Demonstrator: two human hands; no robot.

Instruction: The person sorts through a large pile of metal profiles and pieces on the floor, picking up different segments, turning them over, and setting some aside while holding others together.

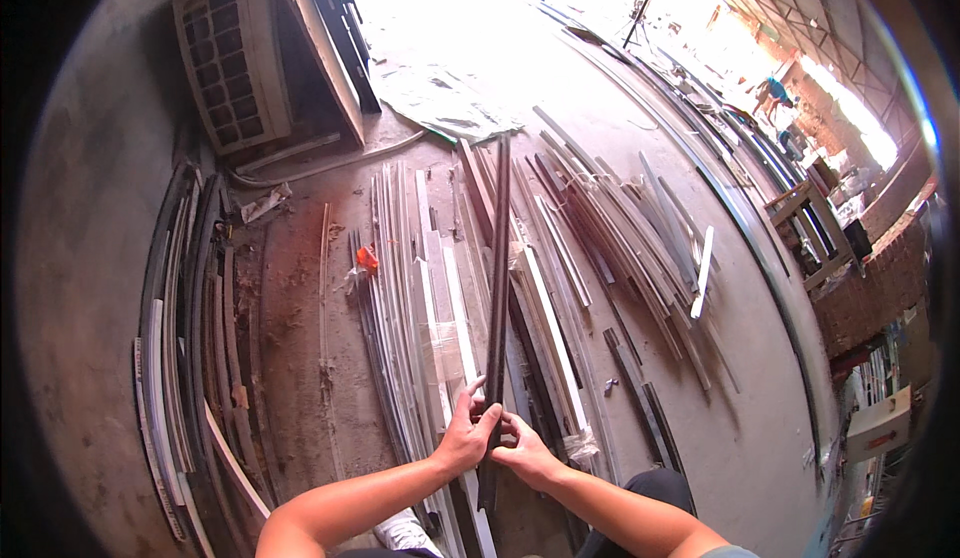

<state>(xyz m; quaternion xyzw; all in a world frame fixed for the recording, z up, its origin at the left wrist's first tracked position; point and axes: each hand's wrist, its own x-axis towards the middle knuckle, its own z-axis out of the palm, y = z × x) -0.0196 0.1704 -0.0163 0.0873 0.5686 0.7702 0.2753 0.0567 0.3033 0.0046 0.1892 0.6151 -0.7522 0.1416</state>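
A long, dark metal profile bar (500, 268) points away from me, raised over the bundles on the floor. Near its close end, my left hand (468, 436) wraps round it with the thumb on top. My right hand (526, 452) grips the same bar from the other side, its fingers bent against it and partly hidden. Beneath the bar lie long white and grey profile strips (432, 298), some wrapped in clear film. Brown and grey strips (610, 228) fan out to the right.
Along the left wall lean more long strips (160, 378). A framed unit with a grid panel (222, 63) stands at the far left, beside plastic sheeting (445, 103). A tripod (645, 3), a wooden frame (810, 233) and another person (775, 96) are at the right.
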